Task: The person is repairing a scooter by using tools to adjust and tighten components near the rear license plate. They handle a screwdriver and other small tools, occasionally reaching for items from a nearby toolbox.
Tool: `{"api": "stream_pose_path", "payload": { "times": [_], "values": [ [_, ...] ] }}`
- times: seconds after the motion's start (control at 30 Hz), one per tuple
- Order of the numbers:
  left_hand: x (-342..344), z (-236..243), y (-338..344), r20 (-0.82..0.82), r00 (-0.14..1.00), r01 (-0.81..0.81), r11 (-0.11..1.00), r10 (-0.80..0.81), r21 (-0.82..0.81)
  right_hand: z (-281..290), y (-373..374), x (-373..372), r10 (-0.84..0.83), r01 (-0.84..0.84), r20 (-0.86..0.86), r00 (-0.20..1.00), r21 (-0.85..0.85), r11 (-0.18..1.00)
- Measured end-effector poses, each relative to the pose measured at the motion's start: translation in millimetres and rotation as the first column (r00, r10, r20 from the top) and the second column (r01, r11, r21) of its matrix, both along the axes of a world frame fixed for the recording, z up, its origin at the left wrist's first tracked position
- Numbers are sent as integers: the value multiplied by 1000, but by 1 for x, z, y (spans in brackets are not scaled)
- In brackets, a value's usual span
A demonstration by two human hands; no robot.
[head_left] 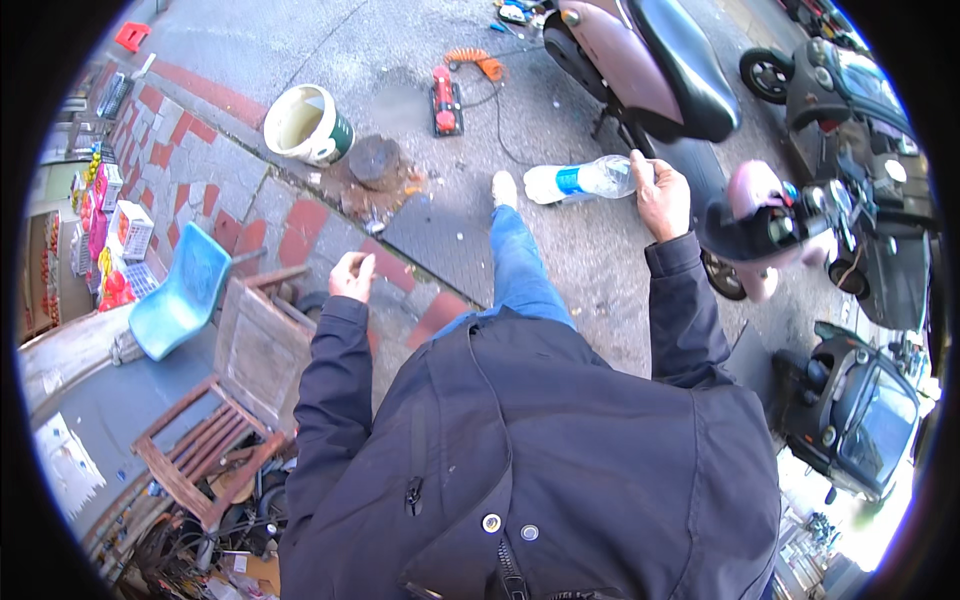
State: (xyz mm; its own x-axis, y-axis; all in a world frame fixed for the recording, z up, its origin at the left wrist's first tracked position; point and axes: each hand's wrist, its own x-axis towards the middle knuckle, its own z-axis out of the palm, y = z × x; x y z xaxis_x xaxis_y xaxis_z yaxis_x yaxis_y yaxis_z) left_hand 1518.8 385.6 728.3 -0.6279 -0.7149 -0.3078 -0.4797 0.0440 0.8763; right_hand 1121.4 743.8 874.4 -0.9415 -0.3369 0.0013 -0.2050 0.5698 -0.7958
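My right hand [662, 198] pinches a clear plastic bottle [608, 177] by one end, with thumb and fingers closed. The bottle has a blue label and lies nearly level, its far end pointing left. It hangs over the pavement, close to a pink scooter. On the other side, my left hand [352, 277] is loosely curled beside my body, with nothing seen in it. Beneath it is red and grey paving. The nearest thing to it is a worn wooden chair [262, 345].
A white bucket [300, 150] stands ahead by a round dark block [374, 160]. Beyond lies a red tool [443, 100] with an orange coiled hose [478, 62]. The pink scooter [655, 70] blocks the right, and more scooters stand behind. A blue plastic seat [182, 290] is at left.
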Motion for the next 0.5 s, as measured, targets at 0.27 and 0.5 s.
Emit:
{"api": "stream_pose_path", "payload": {
  "times": [0.27, 0.5],
  "values": [
    [-327, 14, -78, -116, 934, 313, 931, -338, -189, -58, -251, -165, 391, -313, -365, 845, 255, 915],
    [-504, 86, -228, 79, 839, 508, 724, -539, -467, -13, -432, -255, 520, -504, -146, 841, 137, 853]
  ]
}}
